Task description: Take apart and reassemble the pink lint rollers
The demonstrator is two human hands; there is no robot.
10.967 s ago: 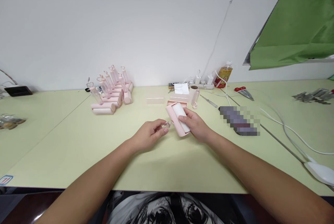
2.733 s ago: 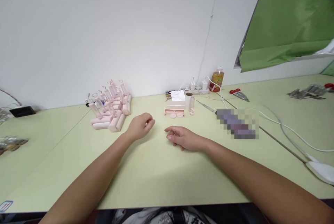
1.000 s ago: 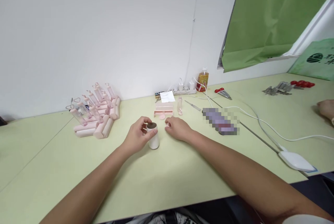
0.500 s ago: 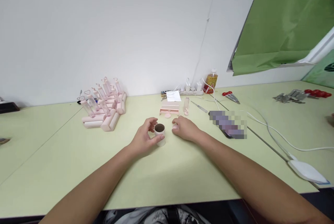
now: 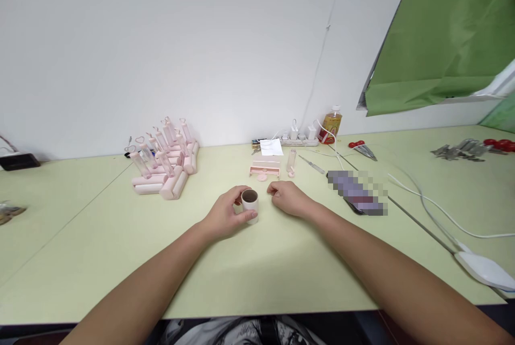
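Note:
A small off-white cylindrical cup [image 5: 250,206], dark inside, stands upright on the table. My left hand [image 5: 228,211] is wrapped round it, thumb across the front and fingers at the far left side. To the right of the cup, my right hand [image 5: 290,198] rests low over the table with its fingers curled inward; whatever lies within them is hidden. Just beyond the hands sit a pink open case part [image 5: 264,169] with a small pink round piece [image 5: 262,177] in front, and a clear pink tube [image 5: 291,162].
Pink cases with upright tubes [image 5: 164,160] stand in a group at the left. Along the wall are a power strip [image 5: 300,141], a white paper [image 5: 271,147] and a drink bottle [image 5: 330,126]. A screwdriver [image 5: 311,164], phone [image 5: 356,193], pliers [image 5: 362,149] and white cable [image 5: 438,213] lie rightward.
The pale round piece visible at my right fingertips is now out of sight, and those fingers are curled in more. My left hand stays round the cup. The view has shifted slightly.

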